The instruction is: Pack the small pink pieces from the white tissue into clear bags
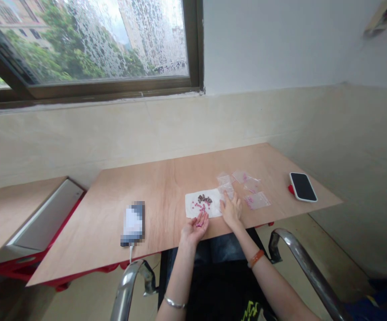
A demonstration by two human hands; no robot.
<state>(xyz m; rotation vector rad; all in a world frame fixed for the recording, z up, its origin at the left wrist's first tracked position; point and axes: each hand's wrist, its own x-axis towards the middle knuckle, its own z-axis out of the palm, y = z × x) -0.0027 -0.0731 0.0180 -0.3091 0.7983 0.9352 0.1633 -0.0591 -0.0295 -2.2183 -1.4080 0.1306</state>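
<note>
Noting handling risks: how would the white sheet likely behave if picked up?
The white sheet probably feels floppy and light, since it looks thin and flat. Lifting an edge might spill the loose pink pieces and dark pieces on it.

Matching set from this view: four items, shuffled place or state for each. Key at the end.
Column 1
1. Left hand
2. Right hand
3. Dark pieces
4. White-edged phone

Column 2
A. Heaped on the white sheet
B. Screen up, toward the right end of the wooden table
C. Palm up, with small pink beads on it
D. Palm down, fingers at a clear plastic bag

Pairs: 1-C, 2-D, 3-A, 4-B
</note>
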